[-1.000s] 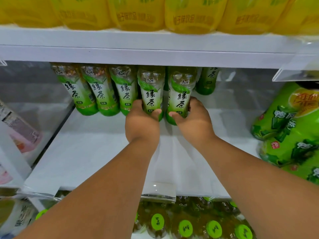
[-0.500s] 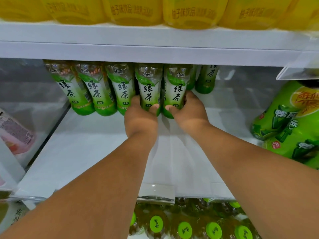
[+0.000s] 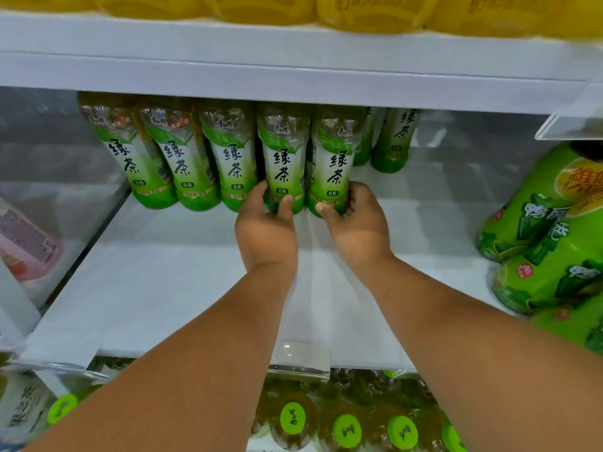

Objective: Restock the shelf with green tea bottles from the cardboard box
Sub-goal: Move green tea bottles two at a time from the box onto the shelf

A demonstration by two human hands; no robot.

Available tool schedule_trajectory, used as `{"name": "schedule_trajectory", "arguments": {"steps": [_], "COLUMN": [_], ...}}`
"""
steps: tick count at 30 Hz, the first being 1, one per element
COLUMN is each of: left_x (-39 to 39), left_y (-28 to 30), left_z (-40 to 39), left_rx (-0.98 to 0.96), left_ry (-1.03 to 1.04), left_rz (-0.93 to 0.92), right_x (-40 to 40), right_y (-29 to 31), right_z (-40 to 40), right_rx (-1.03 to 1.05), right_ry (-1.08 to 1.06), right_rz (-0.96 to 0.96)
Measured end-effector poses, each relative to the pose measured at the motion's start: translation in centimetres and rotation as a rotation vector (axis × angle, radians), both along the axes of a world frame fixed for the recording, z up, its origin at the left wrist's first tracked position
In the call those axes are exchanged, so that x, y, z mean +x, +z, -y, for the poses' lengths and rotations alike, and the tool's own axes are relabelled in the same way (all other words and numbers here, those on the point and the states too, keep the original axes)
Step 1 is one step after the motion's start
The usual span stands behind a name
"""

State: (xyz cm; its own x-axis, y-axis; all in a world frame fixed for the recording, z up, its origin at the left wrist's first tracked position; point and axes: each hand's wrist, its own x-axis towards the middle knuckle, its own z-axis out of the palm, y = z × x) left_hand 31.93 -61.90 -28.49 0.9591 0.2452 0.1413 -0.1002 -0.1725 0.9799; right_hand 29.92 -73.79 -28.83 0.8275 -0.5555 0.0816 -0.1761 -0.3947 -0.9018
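Several green tea bottles stand in a row at the back of the white shelf [image 3: 182, 288]. My left hand [image 3: 266, 230] grips the base of the fourth green tea bottle [image 3: 284, 154], thumb on its front. Beside it, my right hand [image 3: 357, 223] grips the base of the fifth green tea bottle [image 3: 337, 158]. Three more green tea bottles [image 3: 177, 158] stand to the left of these, and further ones [image 3: 394, 138] stand behind on the right. The cardboard box is out of view.
Large green bottles [image 3: 548, 236] crowd the right end of the shelf. A pink packet [image 3: 26, 246] sits beyond a clear divider on the left. Yellow bottles [image 3: 368, 9] line the shelf above, green-capped bottles [image 3: 347, 430] the shelf below.
Both hands have pushed their two bottles a little deeper into the shelf, level with the row on the left. The grips are unchanged.
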Motion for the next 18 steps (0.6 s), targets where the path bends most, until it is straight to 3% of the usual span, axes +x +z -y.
{"name": "schedule_trajectory", "arguments": {"steps": [7,15,18], "left_x": [-0.1,-6.8,-10.0], "left_y": [-0.6,1.8,4.5], "left_z": [-1.0,-7.2,-9.7], "left_rx": [0.034,0.299,0.279], "left_ry": [-0.019,-0.153,-0.168], "left_rz": [0.055,-0.132,-0.269], "right_x": [-0.7,-9.9,-13.7], "right_y": [-0.5,2.0,4.8], "right_z": [0.3,-1.8,-3.5], "right_rx": [0.073,0.102,0.139], "right_ry": [0.031,0.090,0.111], "right_rz": [0.073,-0.052,-0.111]}}
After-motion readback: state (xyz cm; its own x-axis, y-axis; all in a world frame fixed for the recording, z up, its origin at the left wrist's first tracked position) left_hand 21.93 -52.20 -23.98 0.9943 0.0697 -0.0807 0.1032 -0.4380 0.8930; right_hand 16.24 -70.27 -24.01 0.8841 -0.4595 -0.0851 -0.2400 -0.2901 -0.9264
